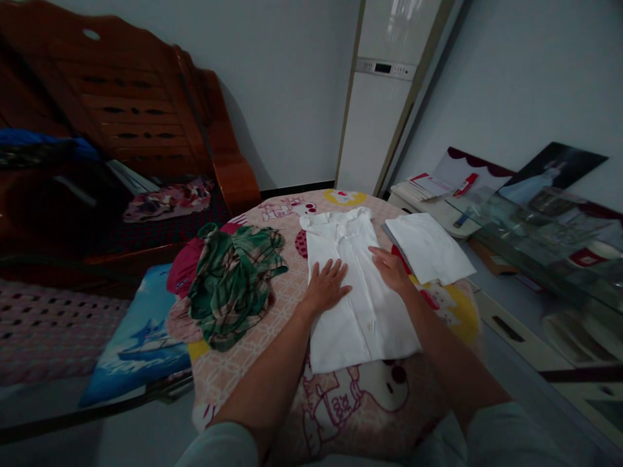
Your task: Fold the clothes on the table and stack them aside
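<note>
A white collared shirt (341, 331) lies flat in a long rectangle on the round table, its collar at the far end and its front seam running down the middle. My left hand (327, 285) rests palm down on the shirt's left side, fingers spread. On the right side of the shirt, near its edge, my right hand (390, 267) touches the cloth with its fingers stretched out. Neither hand grips anything. Right of the shirt sits a folded white garment (428, 246) on top of something grey. A crumpled green plaid garment (233, 279) lies to the left.
A patterned pink cloth (272, 350) covers the table. Magenta clothing (185, 269) lies beside the plaid heap. A wooden sofa (131, 97) stands at left, near a blue cushion (146, 344). On the right are a cabinet with glass shelves (525, 240) and a standing air conditioner (374, 123).
</note>
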Available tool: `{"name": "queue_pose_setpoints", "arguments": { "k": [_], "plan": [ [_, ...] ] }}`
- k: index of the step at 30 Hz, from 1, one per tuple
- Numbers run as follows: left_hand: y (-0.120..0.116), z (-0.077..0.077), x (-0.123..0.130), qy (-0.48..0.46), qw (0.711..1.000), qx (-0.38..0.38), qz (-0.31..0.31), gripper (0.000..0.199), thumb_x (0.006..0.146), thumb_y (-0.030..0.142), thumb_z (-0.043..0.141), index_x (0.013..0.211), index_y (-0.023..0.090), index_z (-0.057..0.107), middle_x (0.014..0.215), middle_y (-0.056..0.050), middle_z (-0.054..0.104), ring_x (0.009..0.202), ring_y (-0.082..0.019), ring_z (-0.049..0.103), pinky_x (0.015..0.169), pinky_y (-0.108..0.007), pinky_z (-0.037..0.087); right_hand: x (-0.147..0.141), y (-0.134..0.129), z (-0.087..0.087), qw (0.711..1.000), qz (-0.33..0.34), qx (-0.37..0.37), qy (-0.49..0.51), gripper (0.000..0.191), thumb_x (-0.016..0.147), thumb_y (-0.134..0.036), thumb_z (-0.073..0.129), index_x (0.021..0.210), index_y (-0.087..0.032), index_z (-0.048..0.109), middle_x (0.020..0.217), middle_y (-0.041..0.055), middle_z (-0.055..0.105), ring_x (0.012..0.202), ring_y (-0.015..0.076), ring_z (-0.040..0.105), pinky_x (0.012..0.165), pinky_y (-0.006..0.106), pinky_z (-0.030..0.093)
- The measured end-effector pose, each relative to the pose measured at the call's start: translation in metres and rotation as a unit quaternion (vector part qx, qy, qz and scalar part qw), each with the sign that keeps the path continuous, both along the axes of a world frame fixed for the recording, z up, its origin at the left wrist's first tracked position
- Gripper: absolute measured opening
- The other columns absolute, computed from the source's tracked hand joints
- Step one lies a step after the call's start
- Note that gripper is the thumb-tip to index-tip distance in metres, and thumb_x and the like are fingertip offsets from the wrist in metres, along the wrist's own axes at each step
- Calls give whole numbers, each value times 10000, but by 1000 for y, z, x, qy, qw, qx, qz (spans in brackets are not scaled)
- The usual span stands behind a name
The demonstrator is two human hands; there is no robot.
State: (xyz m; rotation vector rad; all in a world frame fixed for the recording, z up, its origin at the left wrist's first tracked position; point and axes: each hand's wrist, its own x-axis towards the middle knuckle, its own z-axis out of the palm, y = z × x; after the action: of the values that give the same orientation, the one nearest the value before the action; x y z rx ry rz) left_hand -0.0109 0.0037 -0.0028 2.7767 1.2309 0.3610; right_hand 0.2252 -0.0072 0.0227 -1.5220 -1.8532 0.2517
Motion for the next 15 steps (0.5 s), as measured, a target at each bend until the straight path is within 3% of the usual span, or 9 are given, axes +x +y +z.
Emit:
{"name": "queue_pose_setpoints", "arguments": {
  "k": [3, 6, 11, 15],
  "plan": [
    [-1, 0, 0, -4, 1000, 5, -5, 677, 946, 591, 395, 1526, 251, 314, 1581, -104, 317, 1469, -322, 254, 1168, -620, 195, -18, -34, -26, 992, -5, -8, -123, 446, 966, -368, 470, 1340, -152, 581, 1383, 156, 574, 1320, 255, 501, 1128, 460, 377],
    [-1, 2, 1, -8, 1000, 13, -4, 675, 952, 576, 398, 1528, 235, 311, 1568, -127, 337, 1461, -322, 277, 1166, -609, 208, -34, -45, -40, 983, -17, -12, -181, 456, 952, -377, 520, 1370, -197, 555, 1449, 148, 510, 1382, 282, 422, 1149, 532, 320],
    [-12, 4, -4, 16, 1000, 13, -7, 673, 966, 542, 390, 1530, 186, 298, 1559, -158, 345, 1453, -311, 300, 1158, -571, 256, -19, -52, -24, 995, -15, 22, -96, 417, 988, -283, 405, 1368, -205, 555, 1373, 123, 588, 1310, 219, 512, 1112, 469, 406],
    [-45, 0, -14, 33, 998, 22, -45, 708, 956, 569, 392, 1528, 163, 296, 1565, -169, 330, 1461, -302, 285, 1167, -548, 251, -7, -84, -22, 994, -17, 60, -91, 418, 988, -288, 401, 1360, -184, 560, 1415, 135, 547, 1347, 219, 470, 1131, 469, 383]
  ]
}}
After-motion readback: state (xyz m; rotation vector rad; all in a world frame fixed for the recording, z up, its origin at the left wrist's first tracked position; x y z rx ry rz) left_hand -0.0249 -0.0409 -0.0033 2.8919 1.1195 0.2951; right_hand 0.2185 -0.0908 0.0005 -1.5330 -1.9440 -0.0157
